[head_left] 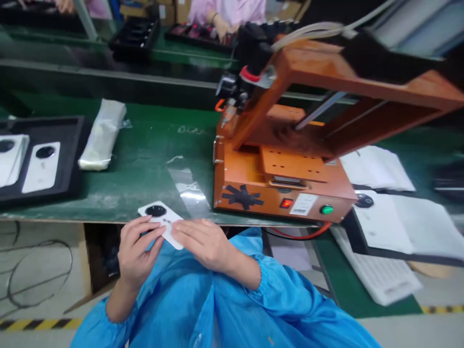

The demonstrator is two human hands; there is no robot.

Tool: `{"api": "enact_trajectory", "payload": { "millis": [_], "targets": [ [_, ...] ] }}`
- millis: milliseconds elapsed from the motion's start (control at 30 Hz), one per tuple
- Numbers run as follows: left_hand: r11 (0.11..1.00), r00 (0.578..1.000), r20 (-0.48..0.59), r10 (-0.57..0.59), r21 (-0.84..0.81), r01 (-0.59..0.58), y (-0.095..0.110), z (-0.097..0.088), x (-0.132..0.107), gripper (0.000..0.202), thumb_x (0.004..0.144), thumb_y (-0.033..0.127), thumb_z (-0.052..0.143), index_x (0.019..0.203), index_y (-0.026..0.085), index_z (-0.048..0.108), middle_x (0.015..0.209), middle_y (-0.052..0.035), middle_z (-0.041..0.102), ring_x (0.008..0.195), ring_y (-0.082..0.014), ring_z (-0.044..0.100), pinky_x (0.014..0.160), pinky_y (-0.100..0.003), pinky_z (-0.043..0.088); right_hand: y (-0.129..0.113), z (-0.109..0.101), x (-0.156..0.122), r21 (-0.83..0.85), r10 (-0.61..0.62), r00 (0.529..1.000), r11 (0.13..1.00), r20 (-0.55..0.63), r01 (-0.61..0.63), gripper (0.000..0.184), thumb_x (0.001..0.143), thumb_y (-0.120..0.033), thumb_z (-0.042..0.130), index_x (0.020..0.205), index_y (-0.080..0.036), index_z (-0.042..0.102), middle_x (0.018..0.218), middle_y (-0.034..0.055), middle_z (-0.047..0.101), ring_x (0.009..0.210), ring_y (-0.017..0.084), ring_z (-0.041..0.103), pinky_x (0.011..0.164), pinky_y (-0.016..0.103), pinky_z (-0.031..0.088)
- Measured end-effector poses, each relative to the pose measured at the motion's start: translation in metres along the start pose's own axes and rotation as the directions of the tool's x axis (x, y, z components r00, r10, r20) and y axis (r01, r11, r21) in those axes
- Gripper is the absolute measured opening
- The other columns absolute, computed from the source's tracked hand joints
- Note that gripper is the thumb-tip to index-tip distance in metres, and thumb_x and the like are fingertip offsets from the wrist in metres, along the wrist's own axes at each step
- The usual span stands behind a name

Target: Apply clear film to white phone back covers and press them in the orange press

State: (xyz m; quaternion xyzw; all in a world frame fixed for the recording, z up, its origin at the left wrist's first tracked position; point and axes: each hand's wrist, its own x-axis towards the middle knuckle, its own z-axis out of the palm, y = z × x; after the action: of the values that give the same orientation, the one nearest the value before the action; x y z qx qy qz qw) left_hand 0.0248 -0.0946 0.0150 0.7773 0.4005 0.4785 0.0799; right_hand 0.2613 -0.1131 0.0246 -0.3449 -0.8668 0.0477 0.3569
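Observation:
My left hand (136, 251) grips a white flat panel with a black round camera window (159, 216) from its left edge, over my blue-clad lap just below the bench edge. My right hand (201, 241) lies on the panel's right end, its fingers curled over it. Both hands hold the same panel. Part of the panel is hidden under my fingers.
An orange machine (282, 174) with a red switch and a green button (326, 210) stands on the green bench. A black tray (68, 159) with white panels sits at the left, a clear bag (103, 133) beside it. White sheets (398, 222) lie at the right. Another person's hand (221, 26) works across the bench.

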Motion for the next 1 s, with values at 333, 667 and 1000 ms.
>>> {"api": "enact_trajectory", "payload": {
  "millis": [333, 667, 1000],
  "targets": [
    [0.734, 0.837, 0.476, -0.271, -0.46, 0.499, 0.052, 0.079, 0.142, 0.021, 0.095, 0.041, 0.073, 0.099, 0.022, 0.081, 0.089, -0.0049, 0.077, 0.073, -0.0159, 0.069, 0.064, -0.028, 0.057, -0.025, -0.133, -0.099, -0.136, 0.237, 0.807, 0.922, -0.541, -0.362, 0.052, 0.093, -0.006, 0.065, 0.14, -0.029, 0.07, 0.108, 0.0112, 0.084, 0.095, 0.029, 0.084, 0.071, 0.045, 0.072],
    [0.432, 0.654, 0.701, -0.284, -0.515, 0.74, 0.089, 0.157, 0.182, 0.038, 0.075, 0.049, 0.09, 0.089, 0.016, 0.077, 0.079, -0.0044, 0.071, 0.058, -0.0106, 0.059, 0.041, -0.019, 0.046, -0.027, -0.148, -0.17, -0.388, 0.092, 0.586, 0.666, -0.805, -0.638, 0.029, 0.093, -0.019, 0.073, 0.117, -0.036, 0.068, 0.101, 0.0028, 0.084, 0.078, 0.029, 0.083, 0.063, 0.046, 0.069],
    [0.574, 0.654, 0.705, -0.275, -0.426, 0.7, 0.09, 0.159, 0.194, 0.041, 0.075, 0.05, 0.089, 0.093, 0.016, 0.076, 0.082, -0.0043, 0.071, 0.065, -0.0111, 0.063, 0.053, -0.019, 0.051, -0.018, -0.163, -0.152, -0.406, 0.078, 0.628, 0.699, -0.774, -0.588, 0.031, 0.093, -0.012, 0.067, 0.114, -0.035, 0.066, 0.102, -0.0002, 0.085, 0.083, 0.023, 0.084, 0.067, 0.038, 0.068]
  ]
}}
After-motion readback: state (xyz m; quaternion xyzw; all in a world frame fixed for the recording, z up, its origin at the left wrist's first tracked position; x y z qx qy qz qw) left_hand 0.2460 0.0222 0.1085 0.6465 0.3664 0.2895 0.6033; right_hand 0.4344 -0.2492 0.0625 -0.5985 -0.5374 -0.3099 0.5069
